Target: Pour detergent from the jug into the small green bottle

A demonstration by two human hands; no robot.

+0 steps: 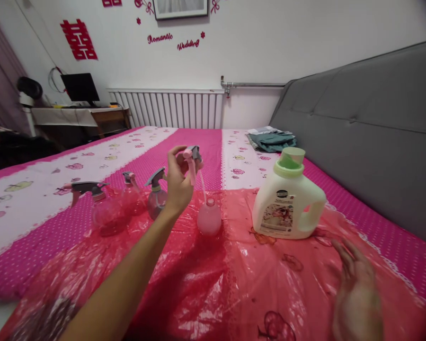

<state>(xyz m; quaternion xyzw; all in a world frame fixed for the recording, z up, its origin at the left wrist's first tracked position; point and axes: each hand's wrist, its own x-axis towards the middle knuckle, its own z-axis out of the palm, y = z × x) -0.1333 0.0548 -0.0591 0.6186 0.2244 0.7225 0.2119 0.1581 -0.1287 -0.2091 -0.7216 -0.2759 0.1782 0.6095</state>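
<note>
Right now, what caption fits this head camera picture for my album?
Left hand lifts a spray head above a pink bottle on a red plastic sheet, beside a detergent jug; right hand rests open.

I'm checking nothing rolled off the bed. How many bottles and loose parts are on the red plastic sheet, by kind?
Spray bottles with trigger heads on: 3, first one here
Open pink bottle, head off: 1
Trigger head held above it in the left hand: 1
White detergent jug: 1
Total: 6

My left hand (177, 182) is reaching forward on a stretched arm, raised, fingers pinching closed. My right hand (357, 289) is lying low, palm down, fingers spreading loosely open.
</note>
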